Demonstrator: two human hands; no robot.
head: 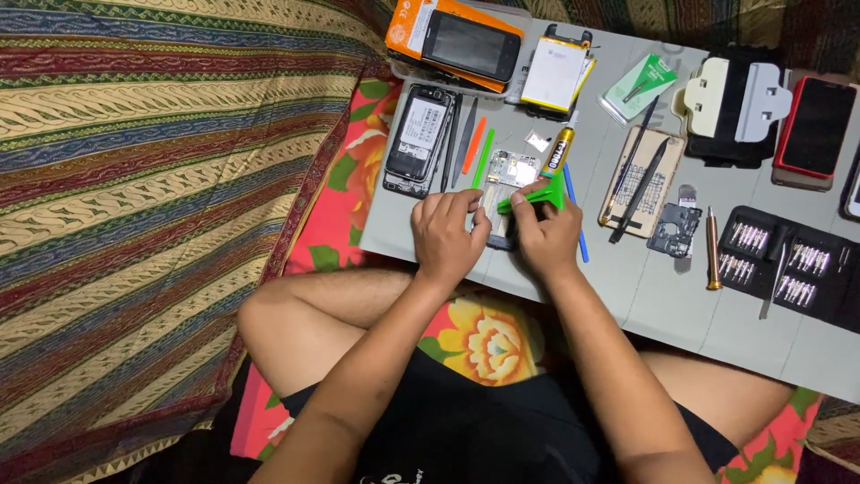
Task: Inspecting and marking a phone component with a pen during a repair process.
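A: Looking down from the head camera, what do the two hands hold?

B: Both rest on an opened phone lying on the grey worktop, near its near edge. The left hand lies curled over the phone's left side, fingers bent and pressing down. The right hand is closed around a green plastic pry tool, whose tip lies across the phone.

A: What lies just around them?

B: A glue tube stands tilted just beyond the right hand. Left of the opened phone lie a green stick, an orange stick and dark pry bars, then a second phone with its back off.

A: And farther off?

B: At the far edge, a boxed phone and a battery. To the right, a gold screwdriver beside a black case of bits, and a red phone. Striped cloth covers the left.
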